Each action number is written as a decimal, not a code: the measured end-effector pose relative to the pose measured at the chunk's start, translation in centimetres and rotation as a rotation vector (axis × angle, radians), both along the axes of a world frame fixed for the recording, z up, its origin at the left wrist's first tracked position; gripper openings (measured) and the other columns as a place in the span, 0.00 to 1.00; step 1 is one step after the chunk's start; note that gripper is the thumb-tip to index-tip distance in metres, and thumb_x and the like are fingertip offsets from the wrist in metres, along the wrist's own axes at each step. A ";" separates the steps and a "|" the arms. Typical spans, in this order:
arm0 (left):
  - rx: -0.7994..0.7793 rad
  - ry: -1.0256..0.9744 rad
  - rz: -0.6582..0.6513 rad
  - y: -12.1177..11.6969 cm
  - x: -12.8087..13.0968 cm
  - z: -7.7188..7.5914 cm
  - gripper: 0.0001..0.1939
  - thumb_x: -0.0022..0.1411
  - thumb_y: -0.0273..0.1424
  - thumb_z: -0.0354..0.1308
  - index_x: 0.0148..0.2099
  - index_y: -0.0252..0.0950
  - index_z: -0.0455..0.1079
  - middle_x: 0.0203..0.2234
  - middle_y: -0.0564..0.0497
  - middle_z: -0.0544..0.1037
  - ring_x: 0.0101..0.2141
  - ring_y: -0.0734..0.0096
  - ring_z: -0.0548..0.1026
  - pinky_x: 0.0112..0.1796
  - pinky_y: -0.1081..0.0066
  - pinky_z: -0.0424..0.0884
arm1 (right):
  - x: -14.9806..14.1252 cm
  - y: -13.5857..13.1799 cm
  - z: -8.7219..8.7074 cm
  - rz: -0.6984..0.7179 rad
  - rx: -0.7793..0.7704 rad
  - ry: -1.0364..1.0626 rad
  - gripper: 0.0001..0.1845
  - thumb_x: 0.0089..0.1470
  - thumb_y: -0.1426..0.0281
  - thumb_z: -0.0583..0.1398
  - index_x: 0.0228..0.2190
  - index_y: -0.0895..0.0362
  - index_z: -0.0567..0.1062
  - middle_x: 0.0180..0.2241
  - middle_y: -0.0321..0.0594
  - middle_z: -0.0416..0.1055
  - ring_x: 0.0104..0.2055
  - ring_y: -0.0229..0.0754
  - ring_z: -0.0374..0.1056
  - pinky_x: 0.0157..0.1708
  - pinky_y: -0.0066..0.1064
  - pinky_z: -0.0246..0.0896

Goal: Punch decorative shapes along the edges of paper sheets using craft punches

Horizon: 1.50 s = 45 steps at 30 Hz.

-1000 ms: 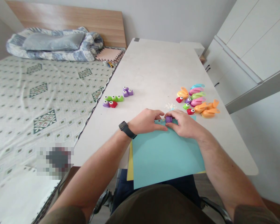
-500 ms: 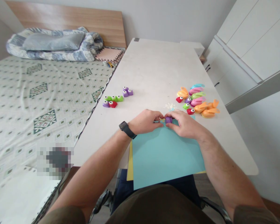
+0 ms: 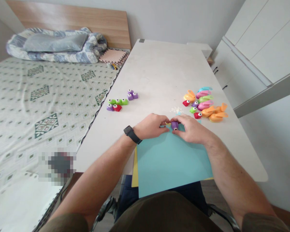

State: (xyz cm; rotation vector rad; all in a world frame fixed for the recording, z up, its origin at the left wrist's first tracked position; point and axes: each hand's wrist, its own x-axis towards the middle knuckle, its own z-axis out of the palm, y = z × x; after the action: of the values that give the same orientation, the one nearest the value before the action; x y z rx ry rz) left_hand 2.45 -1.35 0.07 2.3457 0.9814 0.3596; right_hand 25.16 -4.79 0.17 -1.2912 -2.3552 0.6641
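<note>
My right hand (image 3: 189, 129) grips a small purple craft punch (image 3: 174, 125) between thumb and fingers at the far edge of a light-blue sheet of paper (image 3: 171, 164). The punch's white button faces toward me. My left hand (image 3: 152, 125), with a black watch (image 3: 132, 134) on its wrist, is closed at the same edge, thumb and fingers about the paper just left of the punch. A yellow sheet (image 3: 134, 170) lies under the blue one, and both overhang the table's near edge. Small pale paper cut-outs (image 3: 177, 110) lie just beyond my hands.
Several larger lever punches (image 3: 205, 104) in orange, pink, green and blue stand at the right, with small red, purple and green ones beside them. More small punches (image 3: 117, 102) are grouped at the left of the white table (image 3: 159, 71). A bed (image 3: 58, 96) adjoins on the left.
The purple punch has turned in my right hand, so its white button now shows on the near side. My left hand and the paper have hardly moved.
</note>
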 end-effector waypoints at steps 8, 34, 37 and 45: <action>0.009 -0.006 -0.003 0.0 -0.1 -0.1 0.17 0.62 0.32 0.61 0.53 0.34 0.75 0.36 0.51 0.83 0.37 0.67 0.81 0.38 0.72 0.71 | 0.0 0.0 0.0 0.002 0.008 0.008 0.18 0.54 0.71 0.64 0.47 0.54 0.75 0.43 0.44 0.77 0.46 0.51 0.70 0.49 0.43 0.64; 0.002 -0.006 0.013 0.0 -0.2 0.0 0.16 0.61 0.34 0.62 0.51 0.36 0.76 0.34 0.52 0.83 0.36 0.68 0.80 0.38 0.72 0.71 | -0.2 -0.3 0.4 -0.001 0.003 0.032 0.20 0.54 0.72 0.62 0.50 0.54 0.73 0.44 0.44 0.76 0.46 0.50 0.72 0.49 0.42 0.66; 0.001 -0.007 0.011 0.0 -0.2 -0.1 0.15 0.61 0.35 0.61 0.49 0.36 0.76 0.34 0.52 0.83 0.36 0.69 0.80 0.37 0.72 0.71 | -0.2 -0.3 0.4 -0.002 -0.003 0.039 0.21 0.54 0.72 0.62 0.51 0.54 0.73 0.44 0.44 0.76 0.46 0.49 0.72 0.48 0.41 0.66; 0.007 -0.020 0.005 0.0 -0.1 -0.1 0.13 0.61 0.34 0.60 0.48 0.36 0.76 0.33 0.52 0.83 0.34 0.69 0.79 0.36 0.72 0.70 | -0.2 -0.3 0.5 0.003 0.014 0.048 0.19 0.54 0.72 0.62 0.49 0.53 0.73 0.43 0.44 0.77 0.44 0.49 0.72 0.47 0.42 0.67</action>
State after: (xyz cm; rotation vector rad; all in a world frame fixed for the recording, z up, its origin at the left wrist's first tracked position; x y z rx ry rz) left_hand 2.31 -1.40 0.01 2.3420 0.9780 0.3883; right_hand 24.92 -5.10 0.66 -1.2520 -2.3202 0.6702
